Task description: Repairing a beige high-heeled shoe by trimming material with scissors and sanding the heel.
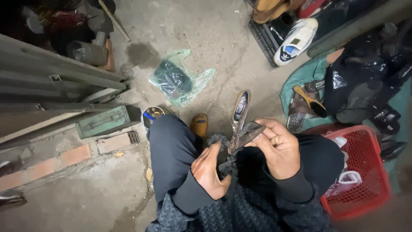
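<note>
Dark patterned sleeves fill the bottom edge of the view, cut off below the forearms, and both knees in dark trousers rise just beyond them. Between the knees the left hand [210,172] is clenched around a bunch of dark cloth or leather [227,165], whose lower end disappears into shadow, so its full shape cannot be made out. At about two o'clock from it, the right hand [279,148] is grasping a flat dark strip [251,131] pinched between thumb and fingers; the strip looks worn, greyish-brown and stiff, angled up toward ten o'clock. A pair of scissors [239,118] stands against it with the blades pointing to twelve o'clock (which hand steers them is hard to tell, since the handles are hidden behind the cloth).

Beyond the hands, a tan shoe toe [199,125] peeks out past the left knee. At eleven o'clock lies a clear green plastic bag [180,81] holding something dark on the concrete floor [206,34]. A small round tin [151,115] sits half hidden behind the left knee, beside a green metal box [103,121]. At four o'clock a red plastic basket [365,172] is partly covered by the right arm. At one o'clock, a white sneaker [297,41] leans on a dark crate, and sandals [307,105] lie on a teal sheet [300,77].
</note>
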